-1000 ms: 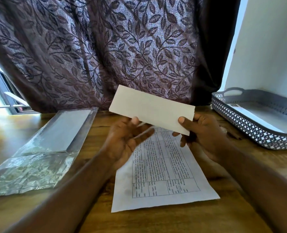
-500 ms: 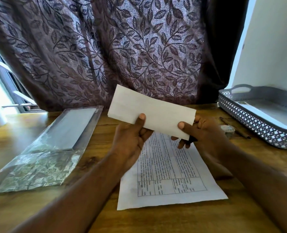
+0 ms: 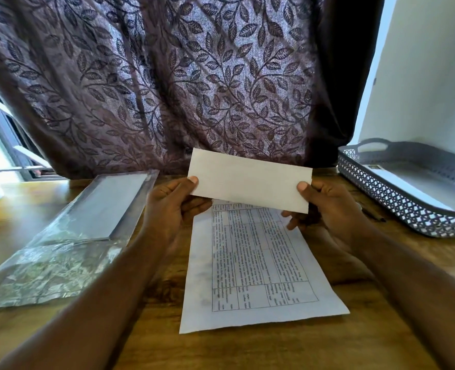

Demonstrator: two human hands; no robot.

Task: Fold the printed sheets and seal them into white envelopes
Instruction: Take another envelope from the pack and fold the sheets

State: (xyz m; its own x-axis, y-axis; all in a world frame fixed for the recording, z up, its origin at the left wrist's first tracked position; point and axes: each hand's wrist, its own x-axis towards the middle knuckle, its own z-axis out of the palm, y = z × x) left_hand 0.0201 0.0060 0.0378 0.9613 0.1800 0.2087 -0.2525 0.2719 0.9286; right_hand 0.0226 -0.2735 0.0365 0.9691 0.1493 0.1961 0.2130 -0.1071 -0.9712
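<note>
Since a second ago the left hand (image 3: 167, 209) has closed its grip on the envelope's (image 3: 250, 182) left end; the right hand (image 3: 330, 209) pinches the right end, so both hold it above the table (image 3: 247, 351). Below lies the sheet (image 3: 258, 265), flat and unfolded. Judging by this, the envelope is being readied; next it should be set aside and the sheet folded.
</note>
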